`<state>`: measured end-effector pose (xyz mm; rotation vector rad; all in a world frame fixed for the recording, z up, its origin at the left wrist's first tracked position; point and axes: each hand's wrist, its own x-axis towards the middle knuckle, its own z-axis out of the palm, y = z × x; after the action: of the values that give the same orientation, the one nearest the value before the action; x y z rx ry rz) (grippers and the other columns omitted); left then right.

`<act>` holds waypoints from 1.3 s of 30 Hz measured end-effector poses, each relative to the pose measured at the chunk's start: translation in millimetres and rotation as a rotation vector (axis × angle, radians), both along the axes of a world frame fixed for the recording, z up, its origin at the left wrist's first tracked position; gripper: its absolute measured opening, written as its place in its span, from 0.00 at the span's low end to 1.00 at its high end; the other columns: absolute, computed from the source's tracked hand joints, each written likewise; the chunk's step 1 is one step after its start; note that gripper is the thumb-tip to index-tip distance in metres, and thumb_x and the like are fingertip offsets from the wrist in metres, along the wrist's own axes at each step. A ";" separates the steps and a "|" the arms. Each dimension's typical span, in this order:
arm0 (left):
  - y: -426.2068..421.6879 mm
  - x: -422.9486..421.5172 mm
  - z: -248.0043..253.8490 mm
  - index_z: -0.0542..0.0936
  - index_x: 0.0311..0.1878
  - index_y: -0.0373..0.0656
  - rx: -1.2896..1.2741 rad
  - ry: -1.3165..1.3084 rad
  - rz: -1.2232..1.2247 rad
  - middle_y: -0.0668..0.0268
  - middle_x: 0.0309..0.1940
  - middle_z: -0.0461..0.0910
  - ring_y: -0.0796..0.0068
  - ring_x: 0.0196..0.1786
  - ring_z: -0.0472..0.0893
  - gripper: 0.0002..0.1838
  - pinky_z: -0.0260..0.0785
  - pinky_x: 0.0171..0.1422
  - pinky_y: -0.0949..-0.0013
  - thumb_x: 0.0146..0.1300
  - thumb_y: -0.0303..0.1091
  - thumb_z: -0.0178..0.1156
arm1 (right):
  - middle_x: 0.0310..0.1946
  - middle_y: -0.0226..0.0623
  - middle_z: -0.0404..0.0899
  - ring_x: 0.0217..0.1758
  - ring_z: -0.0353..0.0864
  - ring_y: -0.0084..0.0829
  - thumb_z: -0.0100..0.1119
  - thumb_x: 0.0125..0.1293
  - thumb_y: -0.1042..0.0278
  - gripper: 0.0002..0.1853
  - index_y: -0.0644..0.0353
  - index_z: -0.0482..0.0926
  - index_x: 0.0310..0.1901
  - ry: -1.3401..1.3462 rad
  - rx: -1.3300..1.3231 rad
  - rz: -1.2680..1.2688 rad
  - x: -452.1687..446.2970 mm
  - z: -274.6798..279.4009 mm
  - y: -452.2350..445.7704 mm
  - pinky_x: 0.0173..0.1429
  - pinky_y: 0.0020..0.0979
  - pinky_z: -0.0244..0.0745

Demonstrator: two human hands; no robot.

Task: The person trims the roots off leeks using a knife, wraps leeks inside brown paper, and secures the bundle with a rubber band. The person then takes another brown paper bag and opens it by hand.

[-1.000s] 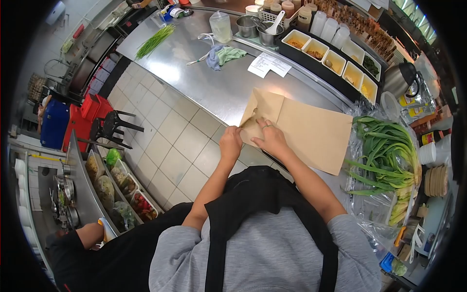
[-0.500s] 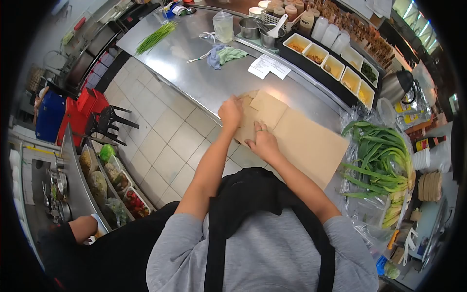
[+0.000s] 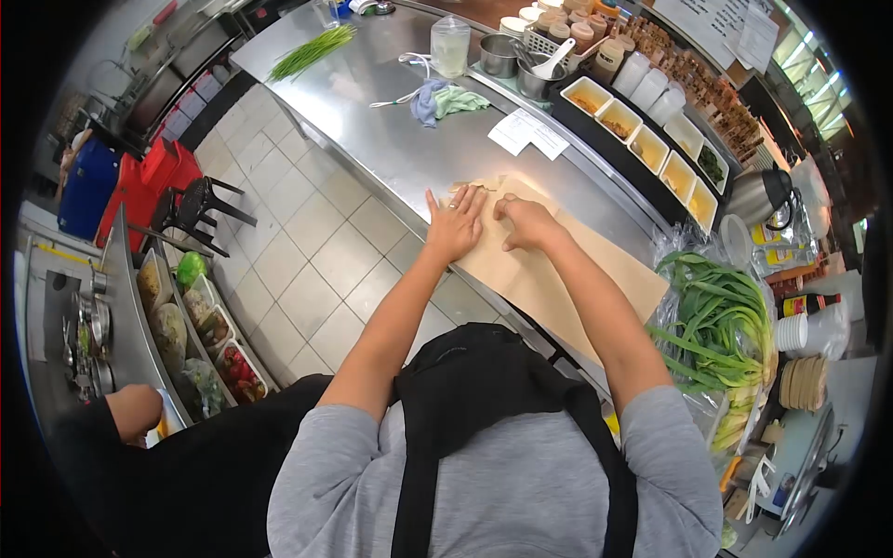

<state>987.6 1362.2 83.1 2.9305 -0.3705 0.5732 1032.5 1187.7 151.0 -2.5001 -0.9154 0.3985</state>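
A brown paper bag (image 3: 595, 270) lies flat at the front edge of the steel counter, its folded end towards the far left. My left hand (image 3: 454, 228) rests flat on that folded end, fingers stretched and a ring on one of them. Beside it, my right hand (image 3: 527, 223) is over the bag with fingers bent and the thumb apart from them, nothing visible between. Whether its fingertips press on the paper cannot be made out.
Leeks (image 3: 712, 325) in plastic lie right of the bag. Beyond it are printed slips (image 3: 527, 134), cloths (image 3: 446, 100), chives (image 3: 312, 53) and topping tubs (image 3: 648, 146). A kettle (image 3: 758, 197) stands at right. Another person's arm (image 3: 135, 409) is at lower left.
My left hand has gone from gripping the bag's folded end to lying flat on it. My right hand has lifted from flat and moved towards the far end, fingers now bent.
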 end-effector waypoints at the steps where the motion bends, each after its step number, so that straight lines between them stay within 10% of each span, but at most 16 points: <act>1: -1.2 1.4 5.4 0.65 0.65 0.47 -0.006 -0.001 0.010 0.64 0.65 0.64 0.70 0.67 0.63 0.27 0.41 0.64 0.28 0.60 0.38 0.46 | 0.37 0.36 0.76 0.46 0.77 0.41 0.75 0.36 0.72 0.26 0.55 0.75 0.40 0.035 -0.129 0.030 4.1 3.2 3.7 0.49 0.36 0.71; 10: -1.7 26.1 4.9 0.64 0.66 0.45 -0.039 0.072 0.215 0.55 0.57 0.64 0.58 0.60 0.63 0.30 0.47 0.62 0.38 0.58 0.42 0.47 | 0.41 0.33 0.73 0.47 0.75 0.38 0.73 0.36 0.74 0.19 0.55 0.79 0.34 -0.003 -0.191 0.128 3.8 6.1 11.0 0.50 0.35 0.71; 18: -15.2 -11.2 -0.5 0.72 0.33 0.44 -0.404 0.047 0.029 0.62 0.37 0.70 0.61 0.45 0.71 0.04 0.61 0.49 0.59 0.54 0.26 0.52 | 0.37 0.36 0.77 0.44 0.78 0.39 0.70 0.43 0.71 0.14 0.59 0.80 0.34 -0.029 -0.186 0.237 6.4 -11.7 9.7 0.48 0.37 0.72; 39: -5.6 -11.2 4.7 0.81 0.37 0.51 -0.438 0.428 -0.086 0.68 0.45 0.68 0.66 0.55 0.63 0.11 0.49 0.61 0.56 0.59 0.45 0.57 | 0.36 0.37 0.71 0.33 0.73 0.30 0.60 0.57 0.75 0.07 0.70 0.75 0.31 0.369 0.561 -0.186 -23.4 -17.9 -32.6 0.40 0.29 0.70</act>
<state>976.4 1356.6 87.8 2.5036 -0.2726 0.0001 1009.1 1155.1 133.2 -1.8935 -0.5443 0.4483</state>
